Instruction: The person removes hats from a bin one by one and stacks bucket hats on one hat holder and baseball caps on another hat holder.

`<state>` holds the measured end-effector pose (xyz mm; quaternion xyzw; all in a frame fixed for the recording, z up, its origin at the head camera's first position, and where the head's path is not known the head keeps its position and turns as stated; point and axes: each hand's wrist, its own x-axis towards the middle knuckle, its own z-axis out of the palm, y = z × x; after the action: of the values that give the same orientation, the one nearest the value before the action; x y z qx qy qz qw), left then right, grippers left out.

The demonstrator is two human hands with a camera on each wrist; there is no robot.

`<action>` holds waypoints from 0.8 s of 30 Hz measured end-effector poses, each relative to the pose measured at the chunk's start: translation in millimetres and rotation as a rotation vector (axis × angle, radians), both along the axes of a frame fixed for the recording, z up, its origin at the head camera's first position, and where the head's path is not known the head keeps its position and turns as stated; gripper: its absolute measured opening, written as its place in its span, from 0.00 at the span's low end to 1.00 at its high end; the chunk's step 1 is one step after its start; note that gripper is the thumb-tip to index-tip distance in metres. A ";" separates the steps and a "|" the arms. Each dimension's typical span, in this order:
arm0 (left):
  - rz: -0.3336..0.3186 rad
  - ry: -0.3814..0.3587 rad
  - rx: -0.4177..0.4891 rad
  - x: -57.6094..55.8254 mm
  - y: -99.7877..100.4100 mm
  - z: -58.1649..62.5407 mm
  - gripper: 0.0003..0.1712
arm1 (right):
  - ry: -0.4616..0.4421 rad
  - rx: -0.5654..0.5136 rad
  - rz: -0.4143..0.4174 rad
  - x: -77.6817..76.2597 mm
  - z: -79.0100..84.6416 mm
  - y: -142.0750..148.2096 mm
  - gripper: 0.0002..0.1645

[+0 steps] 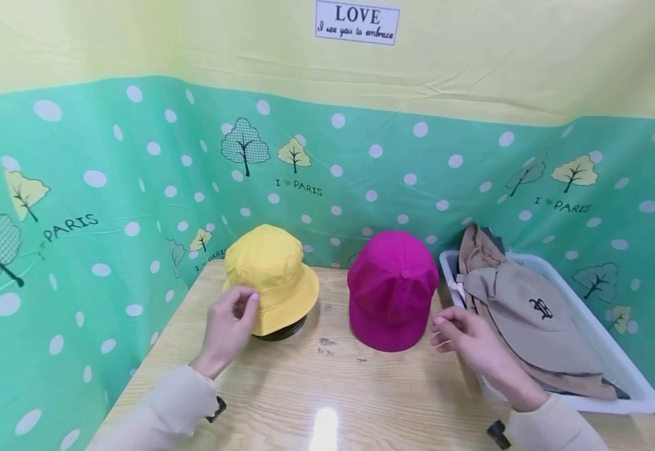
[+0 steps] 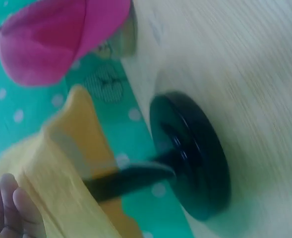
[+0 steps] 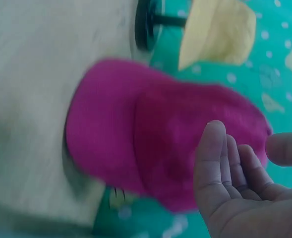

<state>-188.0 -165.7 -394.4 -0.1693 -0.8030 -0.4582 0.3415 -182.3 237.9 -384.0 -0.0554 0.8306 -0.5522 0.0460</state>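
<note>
A yellow bucket hat [image 1: 267, 275] sits on a black stand with a round base [image 2: 190, 153]. My left hand [image 1: 230, 326] is at the hat's near left side, fingers loosely bent; in the left wrist view the fingertips [image 2: 12, 203] overlap the hat, and whether they touch it is unclear. To the right is a magenta baseball cap [image 1: 393, 291], its brim toward me. My right hand [image 1: 474, 341] hovers just right of that cap, fingers loosely curved and thumb apart, holding nothing. In the right wrist view the hand [image 3: 245, 188] covers part of the cap's crown.
At the right, a white plastic basket [image 1: 640, 398] holds several caps, with a beige cap [image 1: 530, 313] bearing a dark letter on top. The wooden table [image 1: 316, 388] backs onto a green and yellow patterned curtain [image 1: 327, 156], which also hangs at both sides.
</note>
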 end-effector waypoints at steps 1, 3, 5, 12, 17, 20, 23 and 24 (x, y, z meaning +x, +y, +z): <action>-0.019 0.023 -0.016 1.8 5.7 1.4 0.06 | 0.014 0.016 -0.008 -0.6 2.4 7.5 0.16; -0.052 0.051 -0.040 0.7 14.0 -3.2 0.08 | 0.029 0.059 -0.041 -2.3 6.7 22.3 0.17; -0.081 0.059 -0.056 -2.7 21.0 -11.9 0.10 | 0.032 0.102 -0.071 -3.6 10.9 36.9 0.20; -0.215 -0.009 -0.073 -10.2 55.3 -31.4 0.07 | 0.086 0.240 -0.163 -9.7 20.8 81.6 0.25; -0.311 -0.090 -0.077 -6.2 92.5 -32.9 0.05 | 0.105 0.276 -0.207 -15.9 23.1 105.9 0.24; -0.352 -0.152 -0.077 -2.5 113.3 -32.7 0.04 | 0.102 0.348 -0.227 -17.1 28.0 113.5 0.26; -0.401 -0.199 -0.072 -0.4 133.1 -33.8 0.04 | 0.120 0.442 -0.220 -17.2 33.9 117.5 0.28; -0.416 -0.207 -0.069 -0.4 139.8 -34.4 0.04 | 0.131 0.473 -0.223 -17.9 35.1 118.3 0.28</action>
<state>-188.4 -25.8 -428.8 -0.2948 -0.7966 -0.5061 0.1495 -200.2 356.3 -348.9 0.0130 0.9387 -0.3396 -0.0575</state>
